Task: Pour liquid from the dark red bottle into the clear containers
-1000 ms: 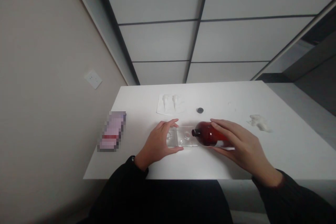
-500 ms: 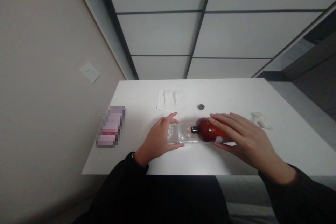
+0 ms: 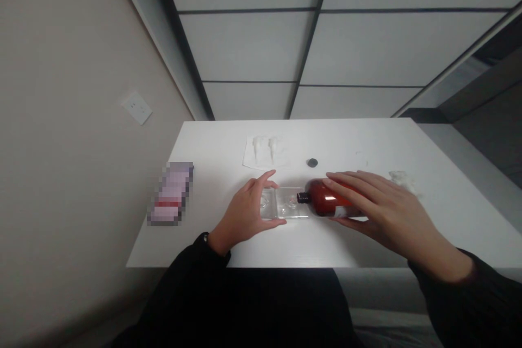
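- The left hand [image 3: 240,215] curves around a clear container [image 3: 287,207], thumb along the near edge and a finger along the far edge, pinching it between them, with the forefinger lifted a little.
- The right hand [image 3: 387,209] is wrapped around a dark red bottle [image 3: 324,198], fingers over the top and thumb underneath.
- The bottle lies tipped on its side between the two hands, its black neck [image 3: 303,197] pointing toward the left hand and above the container; whether the bottle touches the container is hard to tell from this angle.
- A small dark cap [image 3: 312,162] sits on the table [image 3: 196,250] beyond the bottle, apart from both hands.
- Beyond the left hand, a white sheet [image 3: 249,155] lies flat with two white pieces [image 3: 273,147] on it, side by side.
- Just beyond the right hand is a crumpled white wad [image 3: 402,178], partly hidden by it.
- Well to the left of the left hand lies a pinkish object [image 3: 173,185], blurred into blocks.
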A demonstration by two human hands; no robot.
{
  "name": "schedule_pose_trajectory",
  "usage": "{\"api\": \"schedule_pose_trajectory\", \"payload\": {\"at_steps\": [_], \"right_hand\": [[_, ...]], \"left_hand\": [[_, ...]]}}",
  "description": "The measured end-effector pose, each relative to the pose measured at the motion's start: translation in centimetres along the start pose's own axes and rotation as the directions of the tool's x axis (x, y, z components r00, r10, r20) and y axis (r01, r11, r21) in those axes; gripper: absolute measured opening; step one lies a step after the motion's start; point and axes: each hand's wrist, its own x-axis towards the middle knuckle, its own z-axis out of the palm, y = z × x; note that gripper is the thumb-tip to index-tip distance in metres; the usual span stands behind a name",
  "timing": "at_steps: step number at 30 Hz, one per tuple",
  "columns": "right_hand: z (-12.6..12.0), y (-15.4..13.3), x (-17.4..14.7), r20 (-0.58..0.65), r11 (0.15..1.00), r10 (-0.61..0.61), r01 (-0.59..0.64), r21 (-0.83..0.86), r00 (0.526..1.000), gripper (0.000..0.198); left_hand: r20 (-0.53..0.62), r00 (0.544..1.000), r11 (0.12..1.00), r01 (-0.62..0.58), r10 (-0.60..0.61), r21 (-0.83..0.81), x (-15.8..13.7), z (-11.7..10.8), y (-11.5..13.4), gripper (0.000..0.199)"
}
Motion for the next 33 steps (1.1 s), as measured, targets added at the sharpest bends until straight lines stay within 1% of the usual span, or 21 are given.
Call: {"api": "schedule_pose_trajectory", "payload": {"at_steps": [21, 26, 28, 32, 33], "right_hand": [[-0.58, 0.1, 0.29, 0.046, 1.0, 0.005, -0.006, 0.009, 0.999, 0.043], [-0.68, 0.15, 0.4, 0.039, 1.0, -0.017, 0.017, 0.009, 0.999, 0.044], [-0.77, 0.11, 0.48, 0.038, 1.0, -0.017, 0.017, 0.007, 0.999, 0.042], [-0.86, 0.09, 0.58, 0.045, 1.0, -0.025, 0.025, 0.005, 0.999, 0.042], [-0.85, 0.11, 0.59, 0.047, 1.0, -0.025, 0.025, 0.007, 0.999, 0.043]], "left_hand": [[0.012, 1.0, 1.0, 0.019, -0.019, -0.01, -0.04, -0.12, 0.16, 0.108], [0.015, 0.999, 1.0, 0.028, -0.028, -0.003, 0.0, -0.27, 0.26, 0.108], [0.024, 1.0, 1.0, 0.018, -0.019, 0.016, 0.08, -0.39, 0.36, 0.1], [0.064, 0.996, 0.995, -0.067, 0.062, 0.071, 0.23, -0.59, 0.45, 0.06], [0.067, 0.995, 0.993, -0.084, 0.079, 0.08, 0.24, -0.6, 0.43, 0.052]]}}
